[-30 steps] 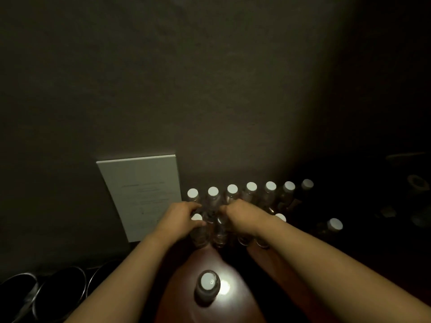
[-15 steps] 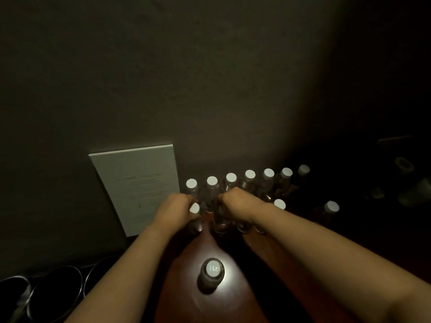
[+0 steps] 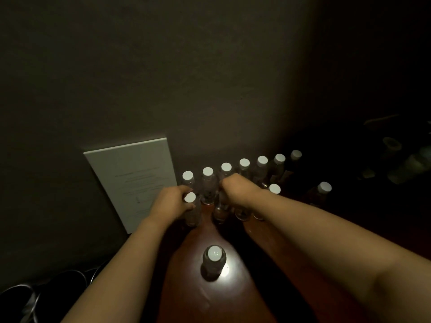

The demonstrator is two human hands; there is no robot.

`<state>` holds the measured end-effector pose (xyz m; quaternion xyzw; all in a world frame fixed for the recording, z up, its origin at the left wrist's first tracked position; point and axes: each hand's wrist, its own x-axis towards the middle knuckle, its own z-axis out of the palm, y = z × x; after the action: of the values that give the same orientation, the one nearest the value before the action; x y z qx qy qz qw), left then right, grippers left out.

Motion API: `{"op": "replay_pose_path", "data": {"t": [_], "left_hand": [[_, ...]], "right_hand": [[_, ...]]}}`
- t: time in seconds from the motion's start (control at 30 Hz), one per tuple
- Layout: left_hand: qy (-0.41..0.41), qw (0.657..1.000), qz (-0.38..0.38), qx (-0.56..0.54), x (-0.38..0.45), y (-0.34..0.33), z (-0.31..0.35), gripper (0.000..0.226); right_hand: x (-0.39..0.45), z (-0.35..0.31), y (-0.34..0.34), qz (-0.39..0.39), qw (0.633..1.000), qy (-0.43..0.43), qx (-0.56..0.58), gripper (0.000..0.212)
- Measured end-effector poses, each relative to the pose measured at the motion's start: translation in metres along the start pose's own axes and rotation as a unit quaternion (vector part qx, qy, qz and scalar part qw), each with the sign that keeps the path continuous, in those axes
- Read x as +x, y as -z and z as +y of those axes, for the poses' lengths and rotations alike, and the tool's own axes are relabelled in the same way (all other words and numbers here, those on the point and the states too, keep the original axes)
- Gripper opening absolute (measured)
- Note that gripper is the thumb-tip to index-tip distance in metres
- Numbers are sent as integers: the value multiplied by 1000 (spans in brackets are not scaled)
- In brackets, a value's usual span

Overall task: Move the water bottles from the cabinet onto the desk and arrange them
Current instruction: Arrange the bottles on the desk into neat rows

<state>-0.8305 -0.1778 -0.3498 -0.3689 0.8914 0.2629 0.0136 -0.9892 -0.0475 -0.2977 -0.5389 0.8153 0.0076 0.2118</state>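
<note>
Dim light obscures bottle bodies; the right hand (image 3: 235, 190) hides its grip, state indeterminate. The left hand (image 3: 171, 202) grips a white-capped bottle (image 3: 191, 207) on the desk (image 3: 233, 299).

Both hands (image 3: 171, 202) (image 3: 235, 186) forward, fingers curled, gripping.

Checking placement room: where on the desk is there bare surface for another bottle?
Bare wood lies between the lone near bottle and the second row, between the forearms. Crowded: the back row by the wall and around both hands. The right side is too dark to judge.
</note>
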Motion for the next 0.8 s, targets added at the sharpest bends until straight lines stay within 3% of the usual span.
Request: {"op": "replay_pose_path", "data": {"t": [0.23,0.5,0.8], "left_hand": [[-21,1000,-16,-15,3,0,-1,53],[-29,998,-37,-31,2,4,-2,54],[-58,998,0,3,3,-7,-1,45]], "right_hand": [[6,-5,-4,20,1000,-22,-6,13],[11,-17,-7,27,999,-24,21,21],[17,-17,-13,48,997,-47,35,20]]}}
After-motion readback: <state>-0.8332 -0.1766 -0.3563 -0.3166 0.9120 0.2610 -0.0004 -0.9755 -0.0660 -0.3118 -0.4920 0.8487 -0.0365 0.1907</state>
